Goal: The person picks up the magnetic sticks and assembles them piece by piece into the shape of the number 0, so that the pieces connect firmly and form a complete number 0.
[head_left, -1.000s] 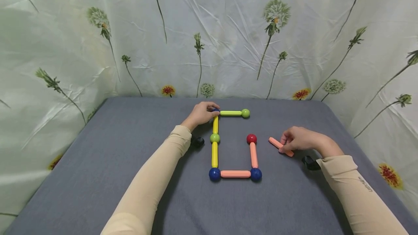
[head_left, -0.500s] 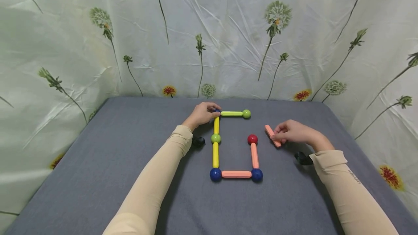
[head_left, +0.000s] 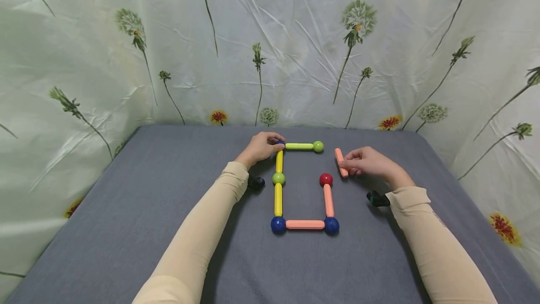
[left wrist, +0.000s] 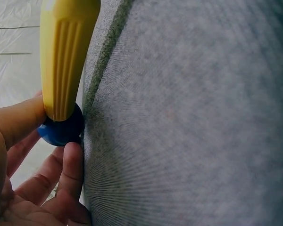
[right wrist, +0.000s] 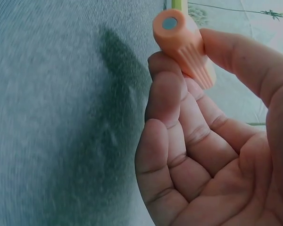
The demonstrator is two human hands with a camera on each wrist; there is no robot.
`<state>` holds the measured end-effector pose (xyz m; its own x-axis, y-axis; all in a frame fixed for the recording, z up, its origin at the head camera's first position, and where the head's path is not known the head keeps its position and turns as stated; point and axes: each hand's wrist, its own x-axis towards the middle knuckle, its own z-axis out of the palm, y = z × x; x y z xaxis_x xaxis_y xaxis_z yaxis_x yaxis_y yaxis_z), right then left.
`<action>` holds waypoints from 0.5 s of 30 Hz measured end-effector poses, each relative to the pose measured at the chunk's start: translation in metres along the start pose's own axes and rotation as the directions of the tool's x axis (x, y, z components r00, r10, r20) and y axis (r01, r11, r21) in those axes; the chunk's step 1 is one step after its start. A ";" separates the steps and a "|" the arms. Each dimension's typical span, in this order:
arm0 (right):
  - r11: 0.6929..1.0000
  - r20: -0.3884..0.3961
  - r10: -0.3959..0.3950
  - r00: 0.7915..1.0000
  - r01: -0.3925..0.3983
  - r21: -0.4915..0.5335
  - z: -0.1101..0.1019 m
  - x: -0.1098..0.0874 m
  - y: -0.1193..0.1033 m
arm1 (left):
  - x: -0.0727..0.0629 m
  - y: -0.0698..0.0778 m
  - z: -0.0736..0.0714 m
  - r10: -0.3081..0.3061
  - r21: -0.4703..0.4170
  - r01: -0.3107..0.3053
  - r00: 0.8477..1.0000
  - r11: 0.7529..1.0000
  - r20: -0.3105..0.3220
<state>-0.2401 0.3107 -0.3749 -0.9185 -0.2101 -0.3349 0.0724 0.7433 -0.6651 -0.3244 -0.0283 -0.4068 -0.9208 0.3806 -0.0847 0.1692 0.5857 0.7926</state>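
Note:
My left hand (head_left: 261,147) holds the dark blue ball (left wrist: 61,131) at the far left corner of a figure of magnetic rods and balls, thumb on one side and fingers on the other. From that ball a yellow rod (head_left: 279,162) runs down to a green ball (head_left: 278,178), and a light green rod (head_left: 298,146) leads right to another green ball (head_left: 318,147). My right hand (head_left: 371,161) pinches a loose orange magnetic rod (right wrist: 191,52) between thumb and fingers. A round metal end shows on it in the right wrist view. Just left of and below that rod sits a red ball (head_left: 326,179).
A second yellow rod (head_left: 278,200), two blue balls (head_left: 278,225) and an orange rod (head_left: 305,224) form the near side of the figure. Another orange rod (head_left: 329,201) rises to the red ball. All lie on a grey cloth-covered table (head_left: 126,229), with a flowered curtain (head_left: 303,50) behind.
My right hand has carried the loose orange rod left and away from me, turning it from a slant to nearly upright in the head view. My left hand has stayed on the blue ball.

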 end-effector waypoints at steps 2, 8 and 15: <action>1.000 -0.006 0.004 1.000 -0.004 0.007 0.001 0.002 -0.002 | 0.001 -0.001 -0.001 0.001 0.007 -0.001 1.000 1.000 -0.004; 0.999 -0.023 0.009 1.000 -0.008 0.037 0.006 0.007 -0.007 | 0.001 0.000 -0.001 -0.003 0.004 0.003 1.000 1.000 -0.004; 0.998 -0.023 0.015 1.000 -0.013 0.054 0.012 0.013 -0.013 | 0.000 0.001 0.000 -0.002 0.004 0.002 1.000 1.000 -0.006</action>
<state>-0.2488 0.2911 -0.3787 -0.9262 -0.1841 -0.3289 0.1058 0.7105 -0.6957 -0.3244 -0.0276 -0.4064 -0.9232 0.3753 -0.0824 0.1690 0.5892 0.7901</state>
